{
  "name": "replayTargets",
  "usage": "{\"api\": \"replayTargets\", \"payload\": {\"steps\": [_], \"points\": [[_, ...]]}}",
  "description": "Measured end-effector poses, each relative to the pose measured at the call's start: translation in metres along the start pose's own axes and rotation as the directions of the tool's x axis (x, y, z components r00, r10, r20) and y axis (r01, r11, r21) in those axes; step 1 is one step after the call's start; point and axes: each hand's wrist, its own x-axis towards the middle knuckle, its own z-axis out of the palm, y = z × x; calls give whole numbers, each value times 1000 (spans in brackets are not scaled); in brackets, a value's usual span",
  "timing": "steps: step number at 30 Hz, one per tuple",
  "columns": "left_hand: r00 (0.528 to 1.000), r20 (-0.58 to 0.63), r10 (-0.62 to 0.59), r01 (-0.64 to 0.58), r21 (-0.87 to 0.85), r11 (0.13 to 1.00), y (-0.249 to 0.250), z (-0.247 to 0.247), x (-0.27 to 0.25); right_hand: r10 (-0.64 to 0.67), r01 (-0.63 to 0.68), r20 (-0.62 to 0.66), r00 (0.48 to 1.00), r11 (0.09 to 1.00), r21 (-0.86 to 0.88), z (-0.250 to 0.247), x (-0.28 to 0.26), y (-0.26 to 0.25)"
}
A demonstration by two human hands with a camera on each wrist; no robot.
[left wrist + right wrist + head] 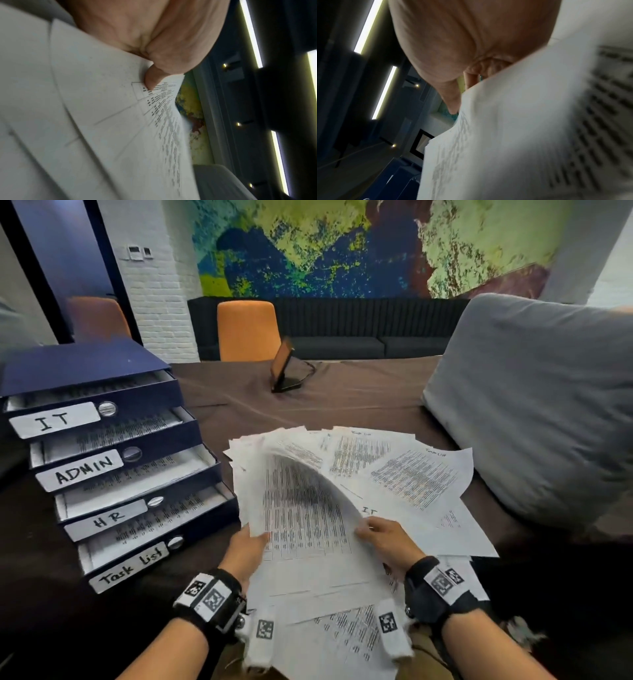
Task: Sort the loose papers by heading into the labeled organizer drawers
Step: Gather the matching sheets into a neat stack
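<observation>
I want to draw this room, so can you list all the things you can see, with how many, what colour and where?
organizer: one, dark blue, table's left
drawers: four, pulled out, labelled IT, ADMIN, HR, Task list
loose papers: many, white, fanned out mid-table
lifted sheets: a few, white, curled up from the pile
table: one, brown cloth
pillow: one, grey, right
stand with screen: one, black, far side
chair: one, orange, behind the table
mural: one, green and blue, wall
left hand: grips the lifted sheets
right hand: holds their right edge
</observation>
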Motion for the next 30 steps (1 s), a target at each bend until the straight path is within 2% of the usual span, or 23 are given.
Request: {"api": "replayTargets", "payload": {"steps": [4,7,8,10,12,13,15,17,19,21,23,26,30], "points": [[998,-71,3,-8,-83,996,8,-8,4,-26,38,-100,995,992,118,-4,-2,-10],[988,-146,-54,26,-189,982,12,-21,7,35,0,-152,988,974,228,-12,-1,-13],[986,-154,-68,33,-224,974,11,-24,9,35,8,-215,976,981,196,-15,1,-11],[983,-159,-92,46,-271,962,13,-26,7,-23,-15,-383,923,995,-96,-24,8,-7],[987,-131,-90,53,-262,964,14,-25,4,-67,-158,-457,887,886,-436,-33,8,-7],[990,-114,-84,54,-246,968,14,-23,2,-42,-226,-454,890,824,-519,-39,8,-6],[993,-92,-68,45,-233,971,15,-21,0,54,-317,-414,909,734,-601,-48,5,-4],[996,-55,-74,59,-231,971,19,-18,-3,103,-363,-411,906,689,-628,-55,5,2],[997,-19,-79,73,-203,976,22,-17,-6,130,-366,-408,903,731,-576,-62,6,3],[997,-4,-75,72,-211,975,21,-18,-6,116,-287,-353,928,827,-484,-68,5,-1],[998,17,-56,58,-209,976,21,-20,-4,32,-156,-287,957,894,-421,-75,4,-8],[997,77,-5,16,-142,990,25,-20,-9,-113,44,-261,959,966,-254,-80,2,-19],[965,259,41,-71,105,992,27,-10,-22,-212,240,-298,931,969,60,-71,-1,-32]]}}
